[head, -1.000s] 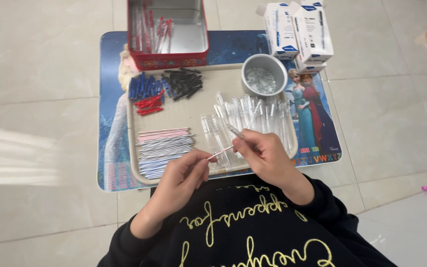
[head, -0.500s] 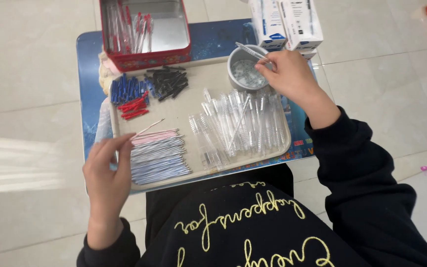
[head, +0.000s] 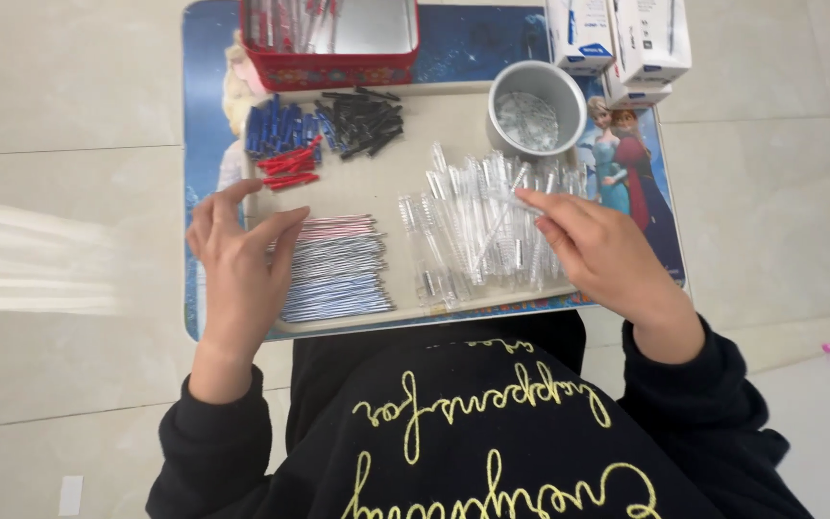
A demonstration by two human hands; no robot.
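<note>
Left hand (head: 237, 255): our fingers are spread fairly wide and flat, holding nothing, tips just touching the left edge of the refill pile (head: 335, 268).
Right hand (head: 599, 252): pinched narrow on one clear pen barrel (head: 513, 200), lifted a bit over the rest.
Refill pile: thin silvery ink tubes, a few reddish ones on the far side, lying side by side on the near-left part of the tray (head: 391, 183).
Clear barrels (head: 477, 231): a loose row, middle to right of the tray.
How they'll handle, we reckon: super light, stiff but bendy if pushed, smooth plastic so kinda slippery and happy to roll. Best pinched around the middle with thumb and forefinger, one at a time.
Far side: blue caps (head: 279, 128), red caps (head: 290, 163), black caps (head: 365, 119), a metal cup (head: 536, 106) of small clear bits, a red tin (head: 329, 37).
Far right: white boxes (head: 619, 37), off the tray on the cartoon mat (head: 638, 183).
</note>
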